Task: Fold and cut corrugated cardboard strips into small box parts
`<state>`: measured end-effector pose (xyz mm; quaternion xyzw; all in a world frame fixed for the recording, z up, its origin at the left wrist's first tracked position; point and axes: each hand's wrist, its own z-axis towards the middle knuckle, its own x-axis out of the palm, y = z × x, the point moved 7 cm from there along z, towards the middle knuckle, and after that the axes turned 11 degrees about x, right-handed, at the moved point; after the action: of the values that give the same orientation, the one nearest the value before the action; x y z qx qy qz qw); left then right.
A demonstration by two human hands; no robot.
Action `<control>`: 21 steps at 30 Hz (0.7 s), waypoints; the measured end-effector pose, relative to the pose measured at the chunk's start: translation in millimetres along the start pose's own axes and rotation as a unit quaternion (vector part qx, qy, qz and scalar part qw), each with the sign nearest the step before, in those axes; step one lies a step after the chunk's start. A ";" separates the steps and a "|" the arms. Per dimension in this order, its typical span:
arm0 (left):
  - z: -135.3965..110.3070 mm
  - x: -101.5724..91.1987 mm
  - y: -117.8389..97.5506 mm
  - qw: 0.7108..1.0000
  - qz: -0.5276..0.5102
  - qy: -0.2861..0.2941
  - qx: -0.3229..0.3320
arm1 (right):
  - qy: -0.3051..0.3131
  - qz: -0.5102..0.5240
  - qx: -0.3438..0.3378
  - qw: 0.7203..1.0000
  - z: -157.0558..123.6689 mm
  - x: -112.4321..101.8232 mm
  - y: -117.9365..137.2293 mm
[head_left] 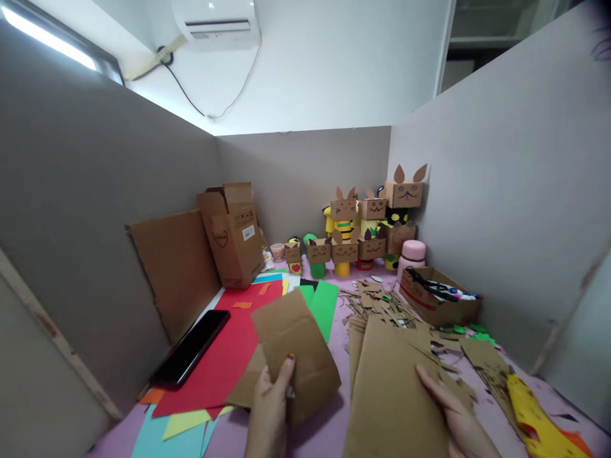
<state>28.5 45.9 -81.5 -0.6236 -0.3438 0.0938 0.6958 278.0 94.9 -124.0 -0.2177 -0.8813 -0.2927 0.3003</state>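
My left hand (272,397) is closed around the lower part of a small cardboard piece (298,346), its thumb pressed on the front face. Another cardboard flap (248,381) shows behind that hand; whether it is joined to the held piece I cannot tell. On the right, my right hand (451,407) grips the edge of a larger cardboard sheet (391,388), thumb on top and the other fingers hidden below. Further layers of cardboard (357,343) show along the sheet's left edge.
Red paper (210,362), green paper (327,305) and a black phone (193,350) lie to the left. Cardboard scraps (382,302) are strewn behind the sheet, near a box of scissors and pens (442,308). Cardboard animal figures (344,251), a carton (233,242) and a pink flask (411,256) stand behind.
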 end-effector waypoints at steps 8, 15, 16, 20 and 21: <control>-11.7 -15.7 -34.1 0.951 0.237 -0.017 0.200 | -0.019 -0.261 -0.309 0.914 11.1 9.9 8.7; -48.7 29.6 -13.5 0.647 0.447 0.260 0.560 | 0.135 -0.193 -0.164 0.958 -4.8 30.4 -4.0; -49.2 35.3 -5.7 0.617 0.471 0.287 0.561 | 0.168 -0.172 -0.125 0.963 -3.9 33.9 -10.6; -35.9 38.6 -2.5 0.655 0.521 0.196 0.511 | 0.157 -0.118 -0.112 0.974 3.8 28.8 -12.2; -32.1 34.2 -7.2 0.701 0.499 0.147 0.488 | 0.143 -0.100 -0.114 0.978 5.5 25.6 -10.2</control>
<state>70.9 37.7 -61.9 -0.2826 0.2184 0.4892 0.7957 251.6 96.3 -114.6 -0.1168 -0.8075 -0.4479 0.3658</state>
